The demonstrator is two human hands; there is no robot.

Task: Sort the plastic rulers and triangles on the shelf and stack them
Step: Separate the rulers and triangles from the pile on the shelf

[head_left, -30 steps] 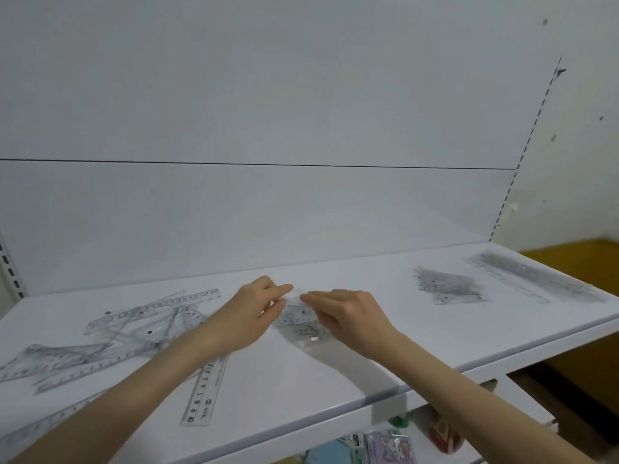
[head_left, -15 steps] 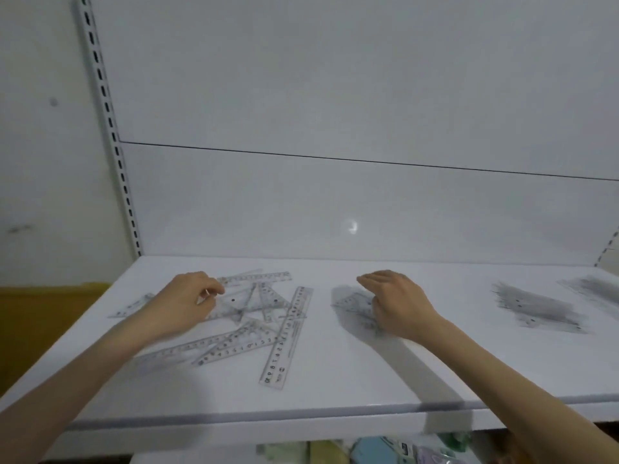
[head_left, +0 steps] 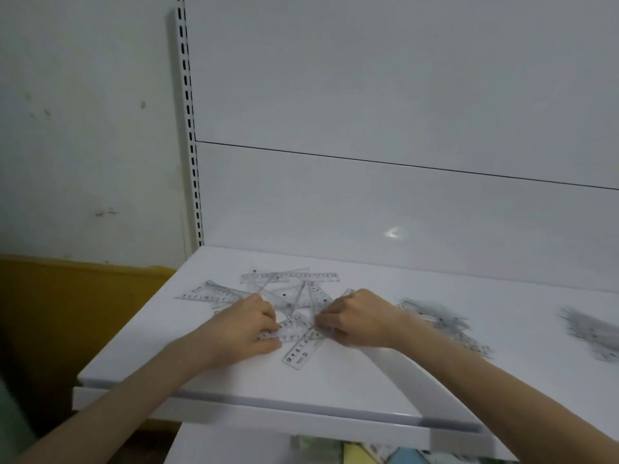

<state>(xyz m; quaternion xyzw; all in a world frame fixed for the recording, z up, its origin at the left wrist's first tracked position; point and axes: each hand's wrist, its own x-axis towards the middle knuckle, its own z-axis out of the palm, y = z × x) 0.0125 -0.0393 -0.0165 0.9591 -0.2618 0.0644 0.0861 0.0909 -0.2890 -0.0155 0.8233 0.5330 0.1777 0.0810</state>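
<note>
Scale numerals on clear rulers (head_left: 299, 352)

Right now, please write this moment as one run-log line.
step: sorting | left hand: on loose pile | right hand: same pile | near stack, far stack: rightward, blurred

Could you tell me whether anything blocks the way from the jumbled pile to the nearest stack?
Nothing visible does. The left hand and right hand touch the jumbled pile of clear plastic rulers and triangles; only bare white shelf separates it from the blurred stack.
</note>
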